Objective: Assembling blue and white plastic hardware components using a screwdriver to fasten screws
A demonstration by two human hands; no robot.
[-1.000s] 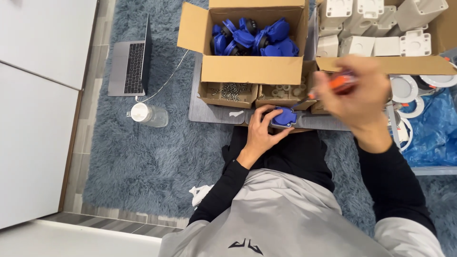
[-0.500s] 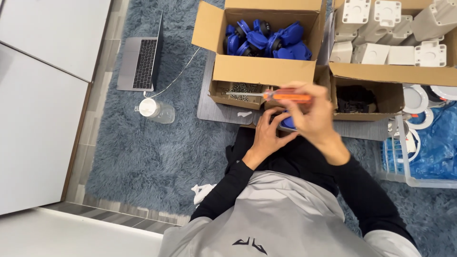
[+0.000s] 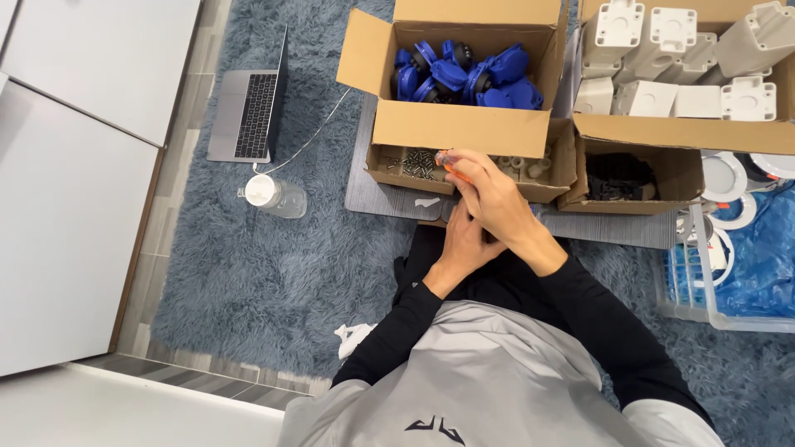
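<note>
I note the right hand (image 3: 490,197) closed round an orange-handled tool (image 3: 451,171), prob. a screwdriver; only the handle end shows past the fingers, tip hidden. The grip sits over the left hand (image 3: 464,244), which is cupped under it, fingers curled on something I can't see in this view, so I can't tell what it clamps. Both hands meet in the lap, just in front of the boxes, so parts stay within short reach.

Box of blue parts (image 3: 464,79) stands open, flaps out, directly ahead. Below it, touching, a shallow tray w/ screws (image 3: 414,163) on the left side and small pale pieces on the right. To the right, a box of white plastic blocks (image 3: 687,62), w/ a smaller box of black parts (image 3: 633,176) in front.

Laptop (image 3: 248,112) and clear bottle (image 3: 273,196) lie well off to the left on the blue-grey rug (image 3: 248,273), apart from the work.
</note>
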